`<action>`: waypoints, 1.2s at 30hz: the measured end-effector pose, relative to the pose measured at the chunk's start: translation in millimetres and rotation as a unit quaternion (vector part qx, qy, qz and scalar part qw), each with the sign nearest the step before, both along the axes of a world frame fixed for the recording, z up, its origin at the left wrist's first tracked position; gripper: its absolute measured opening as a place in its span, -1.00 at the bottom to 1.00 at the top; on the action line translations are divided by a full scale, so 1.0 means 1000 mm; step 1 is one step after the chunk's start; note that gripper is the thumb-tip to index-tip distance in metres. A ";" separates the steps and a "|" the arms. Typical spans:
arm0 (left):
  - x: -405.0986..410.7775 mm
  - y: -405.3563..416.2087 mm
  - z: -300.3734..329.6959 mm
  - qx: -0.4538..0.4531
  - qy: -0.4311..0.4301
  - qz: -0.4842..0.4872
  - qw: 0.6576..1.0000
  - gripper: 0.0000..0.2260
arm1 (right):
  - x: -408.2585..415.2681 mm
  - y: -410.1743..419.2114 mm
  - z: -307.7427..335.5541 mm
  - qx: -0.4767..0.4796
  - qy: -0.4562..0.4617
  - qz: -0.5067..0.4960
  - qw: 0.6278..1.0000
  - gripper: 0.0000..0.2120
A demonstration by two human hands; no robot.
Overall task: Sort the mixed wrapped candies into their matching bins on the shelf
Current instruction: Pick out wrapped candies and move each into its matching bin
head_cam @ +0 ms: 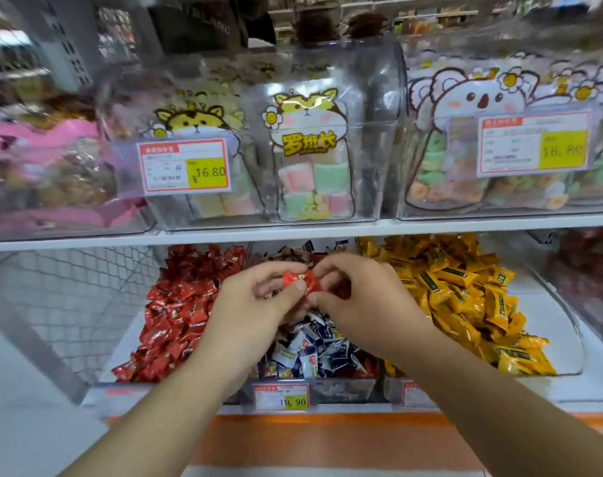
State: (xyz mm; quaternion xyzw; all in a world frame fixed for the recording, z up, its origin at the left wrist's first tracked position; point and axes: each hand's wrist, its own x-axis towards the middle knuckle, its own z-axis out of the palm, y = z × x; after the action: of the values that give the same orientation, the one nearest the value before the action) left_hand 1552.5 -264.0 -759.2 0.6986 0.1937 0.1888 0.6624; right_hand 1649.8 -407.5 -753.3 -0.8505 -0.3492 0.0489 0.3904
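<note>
From the head view, both hands meet over the middle bin [348, 390] on the lower shelf, and between them sits one red wrapped candy [301, 282], held up clear of the mixed pile of dark blue, white and brown pieces below. The left hand [255, 301] has its grip clenched on the wrapper, thumb on the front, fingers curled behind; the right hand [362, 297] pinches the other end with curled fingertips, so neither grip is released. This one looks bound for the red candy bin [176, 311] just to the left, heaped with matching red wrappers, while the yellow candy bin [465, 297] lies to the right. To do it well, I'd say let the right hand give way, carry the piece across the divider on the left grip alone, and drop it low onto the red heap so it doesn't bounce back. The right hand could then pick again.
</note>
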 end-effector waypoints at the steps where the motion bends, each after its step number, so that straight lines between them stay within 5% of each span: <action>1: -0.007 0.003 0.000 -0.009 -0.002 0.007 1.000 -0.82 | -0.005 0.005 -0.001 0.012 0.003 0.000 1.000 -0.85; 7: -0.042 0.055 -0.004 0.088 0.011 0.100 0.991 -0.83 | -0.027 0.034 -0.005 0.035 0.050 0.025 0.998 -0.86; 18: -0.067 0.125 -0.012 0.330 0.126 0.171 0.920 -0.74 | -0.054 0.101 -0.005 0.081 0.101 0.069 0.989 -0.92; 24: -0.057 0.102 -0.012 0.375 0.094 0.098 0.917 -0.75 | -0.025 0.057 0.001 -0.048 -0.033 -0.020 0.998 -0.75; 28: -0.047 0.081 -0.011 0.429 0.072 0.038 0.900 -0.74 | -0.001 0.018 0.007 -0.182 -0.151 -0.094 0.967 -0.59; 36: 0.046 0.042 -0.012 0.405 0.056 0.008 0.913 -0.79 | 0.022 -0.017 0.002 -0.187 -0.078 -0.094 0.975 -0.63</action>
State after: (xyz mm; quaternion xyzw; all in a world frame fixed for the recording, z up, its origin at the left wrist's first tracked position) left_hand 1598.1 -222.0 -770.7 0.9147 0.1432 0.2172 0.3093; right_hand 1672.0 -424.1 -751.0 -0.9386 -0.2820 0.0098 0.1985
